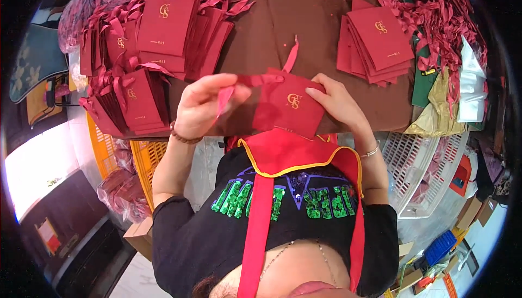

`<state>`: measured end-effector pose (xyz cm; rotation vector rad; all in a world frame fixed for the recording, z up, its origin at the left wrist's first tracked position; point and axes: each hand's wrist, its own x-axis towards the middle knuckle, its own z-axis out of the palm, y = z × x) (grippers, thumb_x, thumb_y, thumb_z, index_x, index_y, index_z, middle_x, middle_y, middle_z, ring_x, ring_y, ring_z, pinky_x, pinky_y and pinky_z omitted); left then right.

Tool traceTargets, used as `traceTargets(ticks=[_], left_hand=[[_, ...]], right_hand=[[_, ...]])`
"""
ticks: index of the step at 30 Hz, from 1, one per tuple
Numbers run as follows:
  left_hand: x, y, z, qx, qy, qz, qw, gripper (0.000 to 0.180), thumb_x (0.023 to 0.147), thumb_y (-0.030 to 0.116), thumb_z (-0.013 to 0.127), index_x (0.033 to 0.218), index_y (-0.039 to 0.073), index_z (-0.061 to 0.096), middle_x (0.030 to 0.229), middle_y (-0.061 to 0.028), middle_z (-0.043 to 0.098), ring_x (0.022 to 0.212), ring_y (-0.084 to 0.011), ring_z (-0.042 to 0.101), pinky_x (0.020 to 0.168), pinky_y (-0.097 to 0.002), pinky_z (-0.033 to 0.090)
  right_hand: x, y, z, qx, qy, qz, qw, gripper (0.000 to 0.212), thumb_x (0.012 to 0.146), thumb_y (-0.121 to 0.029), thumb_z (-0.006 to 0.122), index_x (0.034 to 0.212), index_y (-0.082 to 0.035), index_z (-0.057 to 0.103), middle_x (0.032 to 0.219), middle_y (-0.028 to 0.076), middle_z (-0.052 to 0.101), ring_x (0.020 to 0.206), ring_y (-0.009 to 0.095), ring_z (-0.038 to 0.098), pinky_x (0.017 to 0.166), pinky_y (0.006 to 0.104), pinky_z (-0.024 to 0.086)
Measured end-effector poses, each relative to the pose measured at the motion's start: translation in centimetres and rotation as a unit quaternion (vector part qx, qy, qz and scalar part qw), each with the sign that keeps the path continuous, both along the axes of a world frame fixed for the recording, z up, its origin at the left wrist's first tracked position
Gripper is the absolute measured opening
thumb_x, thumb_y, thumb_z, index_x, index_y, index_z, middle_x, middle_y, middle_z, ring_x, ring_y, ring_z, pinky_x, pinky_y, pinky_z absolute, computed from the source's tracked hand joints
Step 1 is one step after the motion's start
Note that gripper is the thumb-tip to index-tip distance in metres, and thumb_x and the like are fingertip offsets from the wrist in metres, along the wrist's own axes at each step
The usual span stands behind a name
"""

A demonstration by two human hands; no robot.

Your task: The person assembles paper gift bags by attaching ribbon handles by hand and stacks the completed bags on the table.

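A flat dark-red paper gift bag (293, 105) with a gold emblem is tilted over the table's near edge. My right hand (340, 102) grips its right upper edge, thumb on the front and fingers behind. My left hand (209, 102) pinches a red ribbon (250, 80) that runs to the bag's top left; its loose end hangs below the fingers. Another length of ribbon (292, 56) sticks up from behind the bag's top edge and lies toward the far side. The bag's back is hidden.
Stacks of similar ribboned bags (166, 23) fill the table's left side. A fanned pile (380, 39) lies at the right, beside tangled ribbons (446, 42) and a white plastic wrapper (472, 83). Below stand yellow crates (147, 162) at left and a white crate (418, 173) at right.
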<state>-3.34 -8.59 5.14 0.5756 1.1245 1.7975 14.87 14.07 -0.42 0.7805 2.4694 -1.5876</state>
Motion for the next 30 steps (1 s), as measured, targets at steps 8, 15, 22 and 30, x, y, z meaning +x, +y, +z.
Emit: traceTargets(ticks=[8,15,22,30], left_hand=[[-0.1,6.8,-0.5,-0.036,0.517,-0.043,0.854,0.012,0.085,0.013,0.057,0.081,0.002,0.062,0.099,-0.0133,0.059,0.096,-0.0289,0.055,0.084,-0.0381,0.042],[2.5,9.1,-6.5,-0.175,0.467,-0.102,0.861,0.017,0.088,0.014,0.054,0.085,-0.002,0.058,0.085,-0.0149,0.059,0.079,-0.0264,0.059,0.071,-0.0329,0.046],[1.6,9.4,-7.8,-0.139,0.435,-0.152,0.876,0.018,0.089,0.014,0.053,0.086,-0.002,0.06,0.081,-0.0125,0.06,0.076,-0.0229,0.06,0.069,-0.0309,0.046],[2.7,9.4,-8.3,-0.167,0.211,-0.038,0.962,0.015,0.087,0.009,0.058,0.099,0.001,0.064,0.084,-0.0059,0.065,0.074,-0.0086,0.059,0.068,-0.0232,0.047]], right_hand=[[-0.5,-0.9,-0.6,0.014,0.096,0.055,0.994,0.026,0.085,-0.014,0.057,0.107,0.0,0.052,0.104,0.013,0.053,0.098,0.023,0.053,0.084,0.0302,0.043],[-0.1,-3.5,0.3,0.092,0.035,-0.027,0.995,0.03,0.081,-0.011,0.062,0.11,-0.006,0.055,0.118,0.015,0.045,0.11,0.031,0.049,0.09,0.0364,0.043],[1.3,-3.0,0.4,0.089,0.081,-0.029,0.992,0.028,0.08,-0.011,0.063,0.107,-0.007,0.057,0.118,0.013,0.044,0.102,0.027,0.052,0.08,0.0326,0.046],[2.0,-1.5,-1.5,0.099,0.108,-0.021,0.989,0.023,0.081,-0.012,0.063,0.097,0.003,0.057,0.103,0.012,0.053,0.085,0.024,0.055,0.073,0.0302,0.045]])
